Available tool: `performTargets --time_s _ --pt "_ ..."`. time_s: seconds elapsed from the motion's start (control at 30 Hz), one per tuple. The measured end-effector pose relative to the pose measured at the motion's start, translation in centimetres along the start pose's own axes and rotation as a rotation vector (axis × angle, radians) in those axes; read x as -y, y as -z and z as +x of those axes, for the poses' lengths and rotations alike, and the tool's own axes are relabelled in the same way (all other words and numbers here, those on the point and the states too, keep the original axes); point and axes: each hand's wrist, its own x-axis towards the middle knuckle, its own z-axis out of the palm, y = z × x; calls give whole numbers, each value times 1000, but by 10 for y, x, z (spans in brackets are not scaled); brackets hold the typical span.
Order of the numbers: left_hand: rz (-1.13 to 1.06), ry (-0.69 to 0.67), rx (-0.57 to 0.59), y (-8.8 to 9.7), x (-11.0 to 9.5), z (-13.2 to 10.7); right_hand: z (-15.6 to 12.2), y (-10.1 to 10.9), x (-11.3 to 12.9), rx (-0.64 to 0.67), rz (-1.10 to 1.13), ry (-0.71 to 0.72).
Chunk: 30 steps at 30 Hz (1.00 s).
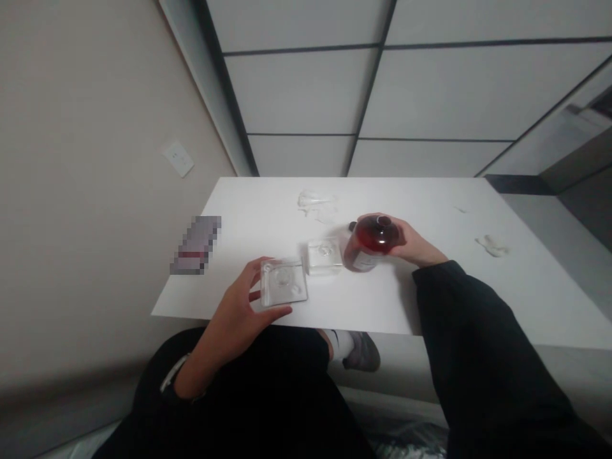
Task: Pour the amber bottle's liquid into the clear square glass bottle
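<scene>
My right hand [412,245] is wrapped around a round bottle of dark red liquid [369,243], tilted with its neck pointing left over the white table [430,299]. My left hand [245,308] grips a clear square glass container [284,284] near the table's front edge, thumb below and fingers on its left side. A second clear square container [324,256] sits just behind it, right under the bottle's neck.
Crumpled clear wrapping [316,203] lies at the back of the table, and a small white scrap [492,245] lies to the right. A blurred-out flat object [196,245] rests at the table's left edge. My shoe [361,350] shows below the table. A wall stands close on the left.
</scene>
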Motion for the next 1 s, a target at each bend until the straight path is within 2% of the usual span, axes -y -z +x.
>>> performTargets --time_s 0.1,0.2,0.27,0.33,0.43,0.53,0.77,1.0 --pt "-14 -9 28 -5 -4 2 -17 0 12 -31 24 46" --pt "-10 1 31 -8 -6 3 -38 -17 23 143 98 53" --pt "1 7 31 -7 -7 3 -49 -36 27 287 172 40" --pt "17 2 18 -3 -9 3 -54 -55 29 374 245 46" --pt "53 -10 -33 6 -10 2 -48 -79 26 412 282 49" --pt "65 -35 -65 17 -8 1 -36 -91 19 422 291 60" --pt "28 -14 -83 34 6 -1 -16 -102 7 436 319 49" --pt "24 20 -134 42 6 3 -3 -109 9 455 233 61"
